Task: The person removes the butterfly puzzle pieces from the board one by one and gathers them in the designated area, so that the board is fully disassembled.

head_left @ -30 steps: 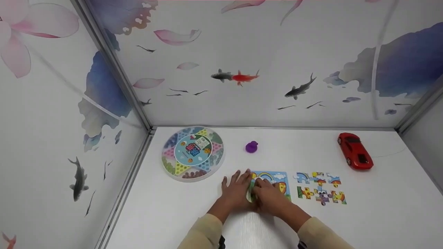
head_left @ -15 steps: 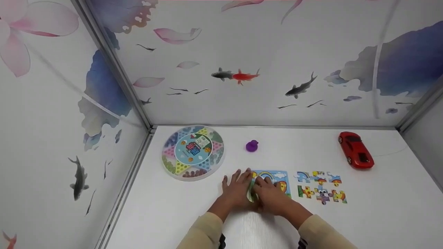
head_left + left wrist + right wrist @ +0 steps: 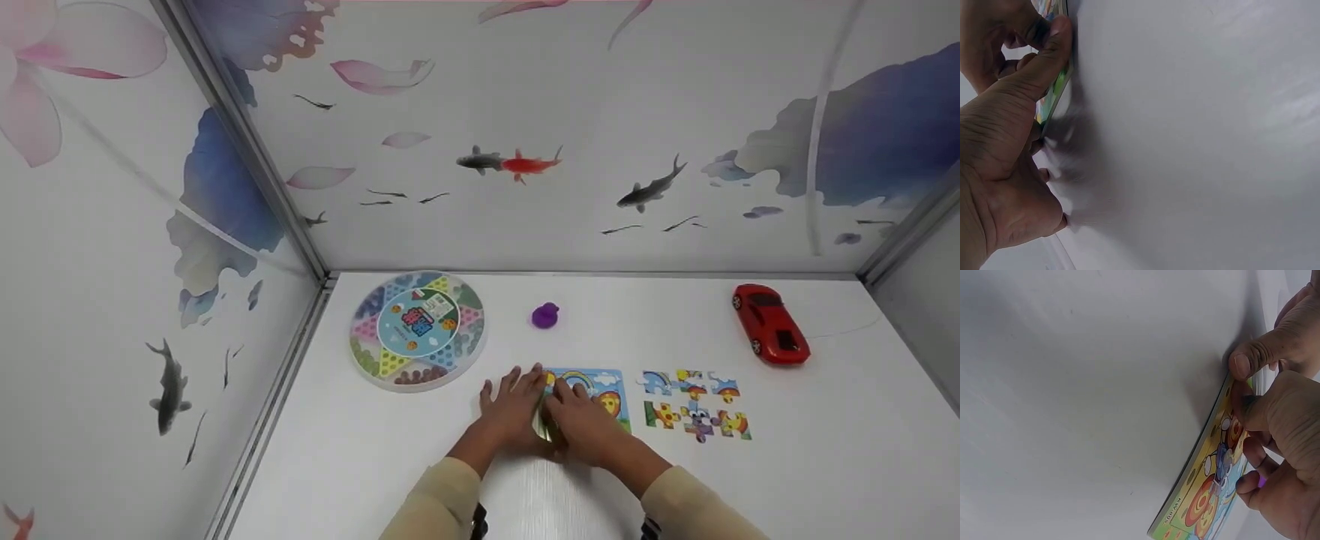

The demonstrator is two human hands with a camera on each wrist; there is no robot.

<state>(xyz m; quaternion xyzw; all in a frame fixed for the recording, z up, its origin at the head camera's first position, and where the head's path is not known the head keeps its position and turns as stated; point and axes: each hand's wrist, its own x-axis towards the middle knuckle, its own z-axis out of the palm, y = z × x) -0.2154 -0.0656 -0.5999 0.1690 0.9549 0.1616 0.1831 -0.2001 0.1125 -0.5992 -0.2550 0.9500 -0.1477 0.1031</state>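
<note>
A picture jigsaw puzzle board (image 3: 611, 382) lies flat on the white table, printed with a rainbow and a lion. My left hand (image 3: 514, 416) rests at its left side, fingers spread and mostly straight. The left thumb (image 3: 1044, 62) lies across the board's near edge in the left wrist view. Over the board's lower left part is my right hand (image 3: 589, 431), its fingers curled down onto the picture. In the right wrist view the right thumb (image 3: 1258, 410) bends close to the left thumb. Whether a puzzle piece is pinched there is hidden.
Several loose puzzle pieces (image 3: 697, 409) lie in two rows right of the board. A round board-game box (image 3: 418, 330) stands at the back left. Behind the board sits a small purple toy (image 3: 545, 316), and a red toy car (image 3: 771, 325) is at the back right.
Both hands stay at the board, with only slight shifts of the right hand's fingers. The loose pieces and other toys have not moved.
</note>
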